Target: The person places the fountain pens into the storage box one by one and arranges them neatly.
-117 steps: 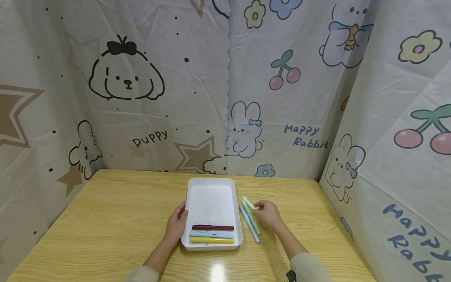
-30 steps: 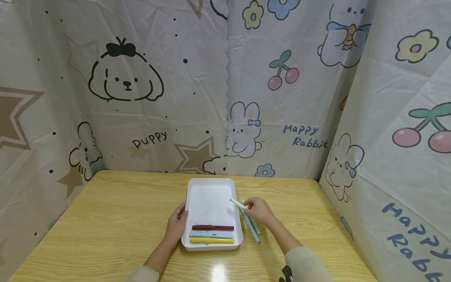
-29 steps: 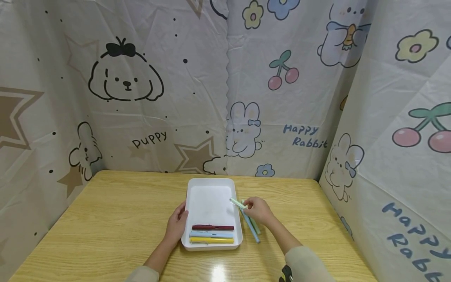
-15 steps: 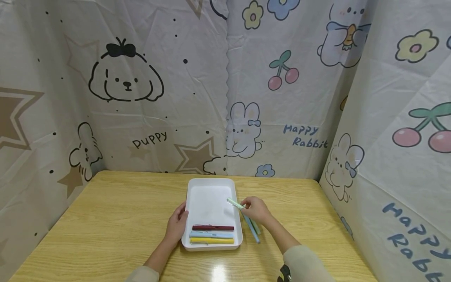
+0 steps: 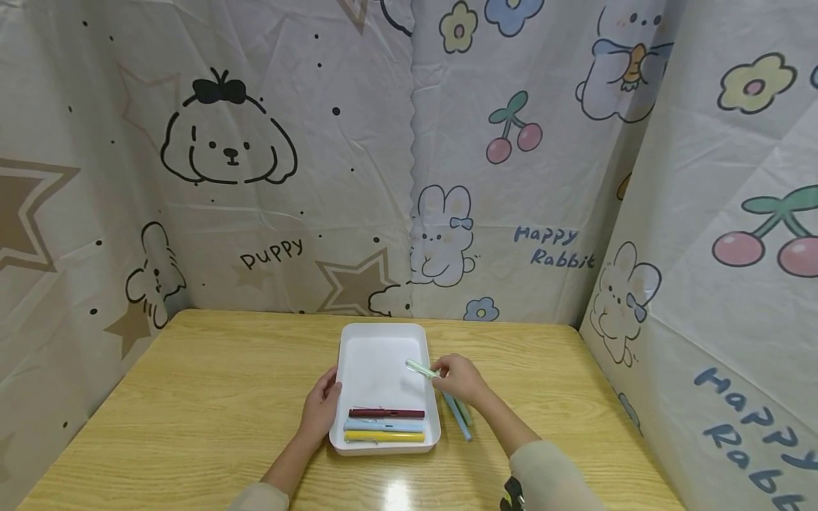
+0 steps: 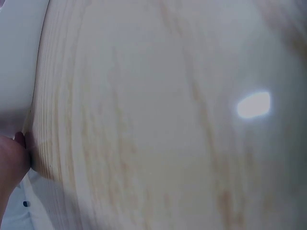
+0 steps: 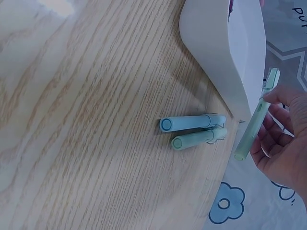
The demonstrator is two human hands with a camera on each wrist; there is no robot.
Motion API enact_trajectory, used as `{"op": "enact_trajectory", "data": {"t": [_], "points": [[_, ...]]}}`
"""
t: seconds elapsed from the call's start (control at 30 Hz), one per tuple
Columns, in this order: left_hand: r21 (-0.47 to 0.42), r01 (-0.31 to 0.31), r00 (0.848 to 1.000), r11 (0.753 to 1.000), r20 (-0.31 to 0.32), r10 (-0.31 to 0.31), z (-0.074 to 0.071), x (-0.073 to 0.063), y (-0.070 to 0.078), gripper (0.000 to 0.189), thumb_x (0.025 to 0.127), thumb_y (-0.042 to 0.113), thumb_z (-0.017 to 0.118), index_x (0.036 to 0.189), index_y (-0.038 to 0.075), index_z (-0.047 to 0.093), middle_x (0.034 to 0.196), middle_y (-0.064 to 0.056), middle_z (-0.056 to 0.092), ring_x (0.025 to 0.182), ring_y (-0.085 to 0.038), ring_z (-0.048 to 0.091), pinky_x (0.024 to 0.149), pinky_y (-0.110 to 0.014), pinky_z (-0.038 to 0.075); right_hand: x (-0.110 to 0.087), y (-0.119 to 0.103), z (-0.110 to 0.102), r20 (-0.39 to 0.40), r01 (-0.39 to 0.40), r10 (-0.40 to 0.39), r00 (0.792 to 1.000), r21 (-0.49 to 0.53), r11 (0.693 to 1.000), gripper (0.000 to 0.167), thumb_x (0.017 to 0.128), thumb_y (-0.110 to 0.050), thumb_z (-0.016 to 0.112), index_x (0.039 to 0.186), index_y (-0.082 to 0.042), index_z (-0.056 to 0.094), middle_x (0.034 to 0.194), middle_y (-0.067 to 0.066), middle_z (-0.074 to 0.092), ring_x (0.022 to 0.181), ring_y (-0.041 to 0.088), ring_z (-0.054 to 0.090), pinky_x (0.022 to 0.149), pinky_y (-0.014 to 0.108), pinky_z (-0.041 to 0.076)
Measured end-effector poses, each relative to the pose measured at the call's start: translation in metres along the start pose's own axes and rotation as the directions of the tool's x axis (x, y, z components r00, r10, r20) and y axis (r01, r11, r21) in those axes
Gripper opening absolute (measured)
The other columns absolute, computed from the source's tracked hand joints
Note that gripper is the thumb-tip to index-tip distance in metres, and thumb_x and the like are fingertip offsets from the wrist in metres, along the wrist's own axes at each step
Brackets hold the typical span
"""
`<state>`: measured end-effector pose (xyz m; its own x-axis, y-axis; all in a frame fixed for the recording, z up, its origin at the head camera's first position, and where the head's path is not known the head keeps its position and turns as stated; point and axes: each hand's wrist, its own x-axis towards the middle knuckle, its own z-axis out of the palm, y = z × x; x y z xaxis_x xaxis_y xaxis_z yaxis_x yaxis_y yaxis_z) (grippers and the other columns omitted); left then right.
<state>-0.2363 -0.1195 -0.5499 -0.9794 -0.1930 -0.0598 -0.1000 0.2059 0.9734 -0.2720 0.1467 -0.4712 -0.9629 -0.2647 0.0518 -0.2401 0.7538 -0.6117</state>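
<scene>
My right hand (image 5: 461,380) pinches a light green pen (image 5: 418,367) between thumb and fingers, its clip end reaching over the right rim of a white tray (image 5: 383,355). In the right wrist view that pen (image 7: 258,120) is tilted, with the lower end near the palm. My left hand (image 5: 319,408) holds the tray's left side; in the left wrist view only part of that hand (image 6: 12,160) shows, at the tray's wall. Inside the tray's near end lie a maroon pen (image 5: 386,412), a light blue pen (image 5: 383,426) and a yellow pen (image 5: 383,436), side by side.
Right of the tray, a blue pen (image 7: 192,122) and another green pen (image 7: 197,138) lie close together on the wooden table (image 5: 224,397). A printed cloth (image 5: 358,142) hangs behind the table and along both sides.
My right hand has picked the light green pen up from beside the tray, turned it and moved it left over the rim. The left hand has stayed in place.
</scene>
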Motion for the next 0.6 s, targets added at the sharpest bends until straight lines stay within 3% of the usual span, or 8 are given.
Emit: {"op": "enact_trajectory", "data": {"t": [0.33,0.6], "points": [[0.002,-0.009,1.000,1.000,0.007,0.009,0.000,0.000,-0.001,0.044,0.101,0.020,0.040,0.144,0.010,0.037,0.144,-0.018,0.042,0.126,-0.032,0.045,0.104,-0.047,0.040,0.002,-0.005,0.003,0.029,0.039,-0.039,0.999,-0.005,0.999,0.017,0.072,-0.007,0.067,0.088,-0.003,0.070,0.072,0.001,0.055,0.068,0.012,0.045,0.057,0.022,0.038],[0.007,-0.026,1.000,1.000,0.010,0.026,-0.001,0.000,-0.002,0.044,0.101,0.019,0.040,0.143,0.008,0.036,0.143,-0.019,0.042,0.125,-0.033,0.046,0.103,-0.047,0.041,0.003,-0.012,0.003,0.066,-0.004,0.004,0.998,-0.001,1.000,0.019,0.074,-0.007,0.067,0.092,-0.002,0.069,0.076,0.004,0.055,0.068,0.015,0.046,0.056,0.023,0.040]]}}
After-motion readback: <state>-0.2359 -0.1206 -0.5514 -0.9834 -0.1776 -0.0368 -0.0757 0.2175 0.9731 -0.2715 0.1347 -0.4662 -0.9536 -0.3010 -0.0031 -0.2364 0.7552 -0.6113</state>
